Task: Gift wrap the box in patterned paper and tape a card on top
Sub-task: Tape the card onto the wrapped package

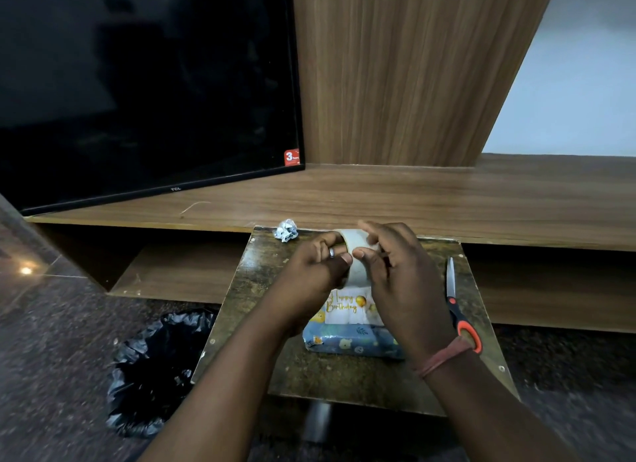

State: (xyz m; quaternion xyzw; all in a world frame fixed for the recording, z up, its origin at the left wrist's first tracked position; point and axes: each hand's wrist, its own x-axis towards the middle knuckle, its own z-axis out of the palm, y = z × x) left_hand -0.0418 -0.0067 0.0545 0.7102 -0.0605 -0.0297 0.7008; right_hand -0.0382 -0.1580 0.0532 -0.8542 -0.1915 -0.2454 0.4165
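We see both hands raised over a small dark surface [344, 379], working a roll of clear tape [356, 255] between them. The left hand [316, 269] grips the roll from the left side, its fingers [335, 251] curled into and around the ring, one of them wearing a band. The right hand [402, 282] is curled against the roll's right side, thumb and fingertips pinching at its outer face. A reddish thread circles the right wrist.

Below the hands lies the box [354, 341], already wrapped in blue patterned paper with small animal figures, resting flat near the middle of the surface. On top of it sits a white card [347, 306] reading "Happy Birthday" in gold with a balloon; we cannot tell whether it is taped down.

Scissors [457, 306] with orange-and-black handles lie to the right of the box, blades pointing away. A crumpled paper scrap [285, 230] sits at the far left corner. A black plastic bag [155, 368] lies on the floor to the left, and a dark television [144, 83] stands on the wooden shelf behind.
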